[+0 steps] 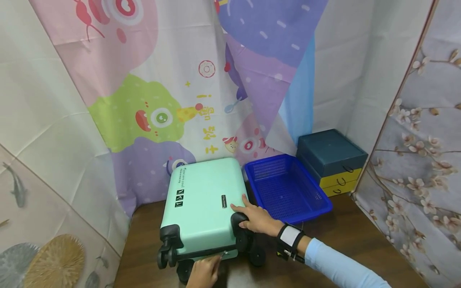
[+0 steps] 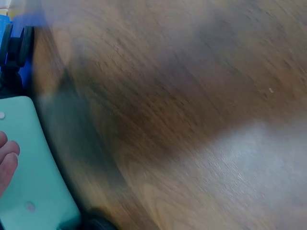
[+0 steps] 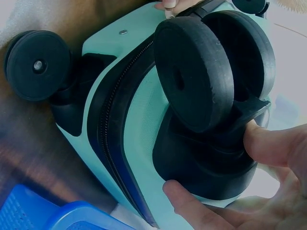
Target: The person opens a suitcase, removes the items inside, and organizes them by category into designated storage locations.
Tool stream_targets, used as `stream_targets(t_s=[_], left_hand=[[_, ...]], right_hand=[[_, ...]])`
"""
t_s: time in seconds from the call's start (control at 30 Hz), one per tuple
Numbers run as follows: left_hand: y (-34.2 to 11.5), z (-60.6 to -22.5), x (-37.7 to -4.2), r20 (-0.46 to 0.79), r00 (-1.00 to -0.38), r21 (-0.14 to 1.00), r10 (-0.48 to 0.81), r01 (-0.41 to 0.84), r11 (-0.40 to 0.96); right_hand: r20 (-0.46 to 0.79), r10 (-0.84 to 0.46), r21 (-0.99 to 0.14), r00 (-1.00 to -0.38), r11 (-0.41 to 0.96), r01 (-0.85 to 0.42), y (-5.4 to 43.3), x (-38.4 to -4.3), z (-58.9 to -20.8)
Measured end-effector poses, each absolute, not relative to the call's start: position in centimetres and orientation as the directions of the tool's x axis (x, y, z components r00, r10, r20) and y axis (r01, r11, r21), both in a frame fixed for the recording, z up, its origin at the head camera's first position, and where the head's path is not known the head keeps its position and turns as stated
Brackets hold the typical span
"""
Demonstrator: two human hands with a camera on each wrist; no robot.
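Note:
A mint-green suitcase lies flat, with its wheeled end towards me. At the zipper along that end, my left hand pinches a small zipper pull. Its curled fingertips show against the mint shell in the left wrist view; the pull is hidden there. My right hand grips the near right corner, thumb and fingers spread around the black wheel mount. Close by in the right wrist view are the twin black wheels of that corner.
Right of the suitcase sits a blue plastic basket. Behind it, a dark green box with yellow drawers stands by the wall. Everything is on a brown wooden table, with a printed curtain behind.

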State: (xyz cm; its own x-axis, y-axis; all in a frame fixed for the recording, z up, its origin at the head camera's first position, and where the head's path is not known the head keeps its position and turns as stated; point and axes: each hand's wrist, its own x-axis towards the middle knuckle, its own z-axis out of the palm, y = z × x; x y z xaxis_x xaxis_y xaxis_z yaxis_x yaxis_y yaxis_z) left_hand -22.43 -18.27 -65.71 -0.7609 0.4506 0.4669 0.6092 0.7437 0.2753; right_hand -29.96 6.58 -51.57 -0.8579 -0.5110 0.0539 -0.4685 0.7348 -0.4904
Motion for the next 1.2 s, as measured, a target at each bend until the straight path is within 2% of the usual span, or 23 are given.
stream_targets(t_s=[0.33, 0.6, 0.83, 0.97, 1.2], left_hand=[[-20.4, -65.9, -22.1, 0.511, -0.752, 0.245, 0.417, 0.592, 0.768], [-21.4, -65.5, -21.2, 0.398, -0.865, 0.335, 0.306, 0.447, 0.829], [-23.6, -65.4, -20.3, 0.338, -0.922, 0.291, 0.187, 0.292, 0.911], [-25.4, -65.6, -19.9, 0.373, -0.922, 0.259, 0.109, 0.216, 0.941], [-27.7, -66.1, -19.4, 0.447, -0.893, 0.239, 0.059, 0.183, 0.954]], right_hand=[[0.062, -0.524, -0.495, -0.849, 0.723, -0.482, 6.7, -29.9, -51.5], [0.055, -0.544, -0.491, -0.837, 0.715, -0.497, 6.8, -30.1, -51.5], [0.004, -0.543, -0.541, -0.840, 0.705, -0.459, 6.7, -30.2, -51.4], [-0.017, -0.550, -0.582, -0.835, 0.684, -0.439, 6.9, -30.2, -51.5], [-0.002, -0.578, -0.656, -0.816, 0.617, -0.436, 6.8, -29.9, -51.6]])
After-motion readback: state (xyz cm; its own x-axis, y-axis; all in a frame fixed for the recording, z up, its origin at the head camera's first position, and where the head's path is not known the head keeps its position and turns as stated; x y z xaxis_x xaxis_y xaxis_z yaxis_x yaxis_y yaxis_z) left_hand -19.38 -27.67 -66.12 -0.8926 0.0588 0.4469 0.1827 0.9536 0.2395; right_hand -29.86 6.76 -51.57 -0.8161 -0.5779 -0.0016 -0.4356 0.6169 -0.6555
